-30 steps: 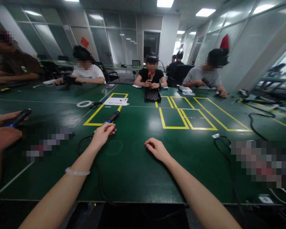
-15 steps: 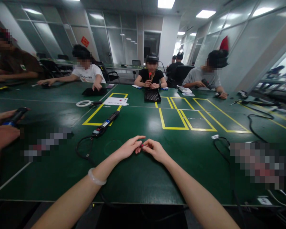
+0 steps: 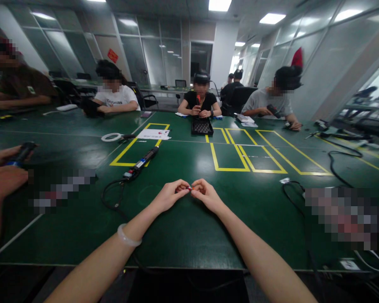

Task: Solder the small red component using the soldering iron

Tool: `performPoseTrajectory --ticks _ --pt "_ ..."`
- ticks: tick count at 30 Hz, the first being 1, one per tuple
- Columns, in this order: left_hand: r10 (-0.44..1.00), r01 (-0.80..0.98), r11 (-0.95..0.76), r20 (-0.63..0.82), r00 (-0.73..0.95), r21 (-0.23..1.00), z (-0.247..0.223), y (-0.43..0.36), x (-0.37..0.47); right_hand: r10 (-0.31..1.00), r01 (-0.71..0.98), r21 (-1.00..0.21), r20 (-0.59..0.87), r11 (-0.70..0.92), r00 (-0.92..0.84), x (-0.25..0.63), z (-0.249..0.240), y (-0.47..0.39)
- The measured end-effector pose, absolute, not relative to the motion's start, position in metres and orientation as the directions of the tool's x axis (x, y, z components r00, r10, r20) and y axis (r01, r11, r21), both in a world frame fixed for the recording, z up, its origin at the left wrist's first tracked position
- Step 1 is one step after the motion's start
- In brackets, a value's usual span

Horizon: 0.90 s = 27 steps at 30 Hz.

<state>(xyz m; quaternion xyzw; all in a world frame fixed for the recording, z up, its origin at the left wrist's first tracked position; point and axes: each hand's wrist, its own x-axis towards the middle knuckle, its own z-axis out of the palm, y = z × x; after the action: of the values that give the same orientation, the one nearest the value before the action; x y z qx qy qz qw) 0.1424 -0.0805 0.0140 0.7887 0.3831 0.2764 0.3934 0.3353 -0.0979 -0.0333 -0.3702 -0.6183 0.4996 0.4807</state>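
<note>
My left hand (image 3: 173, 193) and my right hand (image 3: 206, 195) meet just above the green table (image 3: 189, 235). Between their fingertips is a tiny red piece (image 3: 189, 188), with an orange spot at the right fingertips; its kind is too small to make out. The left thumb and fingers pinch the red piece from the left. The right fingers are closed at its other side, partly hiding it. A pale bangle (image 3: 128, 235) circles my left wrist. Left of my hands lies an electric screwdriver (image 3: 141, 164) with a black cable.
Yellow tape outlines (image 3: 232, 169) mark the table. A paper sheet (image 3: 153, 134) and a coiled white cable (image 3: 110, 137) lie beyond the screwdriver. Opposite sits a person with a black tray (image 3: 202, 127). Another person's hand (image 3: 6, 181) is at the left edge. Black cables (image 3: 337, 168) run along the right.
My left fingers have curled in and now pinch the small red piece; the fingertips of both hands meet. Across the table, the person in white has drawn a dark object back toward themselves.
</note>
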Motion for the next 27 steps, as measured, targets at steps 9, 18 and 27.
performPoseTrajectory --ticks 9,18,27 --pt "0.825 0.299 -0.179 -0.023 0.565 0.937 0.000 -0.071 0.142 0.931 -0.081 -0.970 0.242 0.228 -0.275 0.336 -0.033 -0.098" --pt "0.837 0.336 -0.283 0.060 0.544 0.898 0.007 -0.077 0.142 0.945 -0.101 -0.977 0.210 0.190 -0.252 0.335 -0.033 -0.097" --pt "0.786 0.488 -0.506 0.148 0.600 0.711 0.014 -0.073 0.131 0.949 0.022 -0.978 0.197 0.209 -0.248 0.336 -0.036 -0.097"
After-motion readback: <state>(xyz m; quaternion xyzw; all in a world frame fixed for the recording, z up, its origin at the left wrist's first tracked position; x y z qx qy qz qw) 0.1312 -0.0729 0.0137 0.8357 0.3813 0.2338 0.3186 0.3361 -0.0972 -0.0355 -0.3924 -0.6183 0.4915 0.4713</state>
